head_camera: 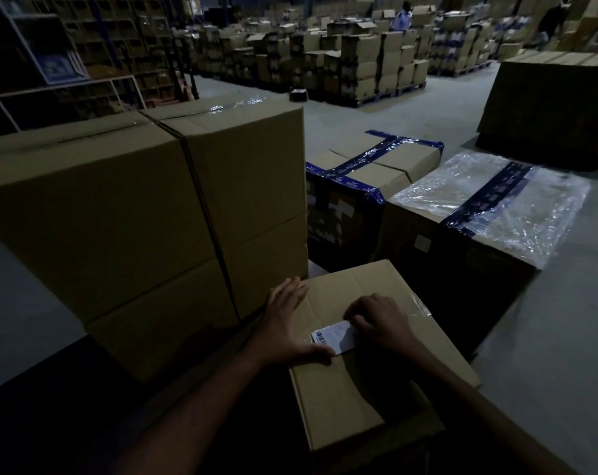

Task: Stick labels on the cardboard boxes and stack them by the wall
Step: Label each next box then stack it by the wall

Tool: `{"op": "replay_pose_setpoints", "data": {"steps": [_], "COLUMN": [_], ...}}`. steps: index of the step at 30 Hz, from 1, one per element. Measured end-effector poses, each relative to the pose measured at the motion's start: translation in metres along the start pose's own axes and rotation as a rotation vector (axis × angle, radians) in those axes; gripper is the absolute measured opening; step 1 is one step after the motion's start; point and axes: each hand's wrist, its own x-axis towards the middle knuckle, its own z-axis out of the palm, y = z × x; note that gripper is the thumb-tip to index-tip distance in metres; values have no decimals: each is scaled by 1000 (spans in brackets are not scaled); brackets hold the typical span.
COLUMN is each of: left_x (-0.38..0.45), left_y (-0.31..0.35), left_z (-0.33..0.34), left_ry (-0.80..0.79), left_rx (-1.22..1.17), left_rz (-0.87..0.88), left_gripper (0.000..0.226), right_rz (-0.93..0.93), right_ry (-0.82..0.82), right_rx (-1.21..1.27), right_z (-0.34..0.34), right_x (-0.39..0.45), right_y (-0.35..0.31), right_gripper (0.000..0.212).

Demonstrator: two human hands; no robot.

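A plain cardboard box (352, 389) stands low in front of me, its top sealed with clear tape. A white barcode label (333, 336) lies on that top. My left hand (287, 323) lies flat on the box's left part, fingers straight, the thumb touching the label's near corner. My right hand (379, 320) presses on the label's right end with bent fingers; whether they pinch it is unclear. To the left rise two stacks of plain boxes (126, 214), each two high.
Behind the box sit a blue-taped box (369, 173) and a plastic-wrapped box (489, 200). A large dark carton (551, 108) stands at the right. Pallets of boxes (359, 60) and people fill the far floor. Shelving (61, 53) lines the left. Bare concrete floor (564, 337) lies to the right.
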Motion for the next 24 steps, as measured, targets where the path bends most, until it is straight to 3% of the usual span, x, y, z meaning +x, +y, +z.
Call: {"op": "replay_pose_setpoints", "data": {"steps": [5,9,19,24], "left_x": [0,-1,-1,-1], "left_y": [-1,-2,-1,0], "left_z": [1,2,3,3], "left_ry": [23,34,21,40], "left_rx": [-15,-31,-35,-53], "left_rz": [14,14,-10,9], "left_gripper": [131,130,128,131], "right_rz": [-50,-45,20,-21], "right_ry": [89,133,40,41], "right_rx": [-98,-152,-178,-65], "right_z": [6,10,8,3], "right_x": [-11,-9,4,-5], "right_y": [-5,-10,-10,-12], "right_gripper": [28,19,26,53]}}
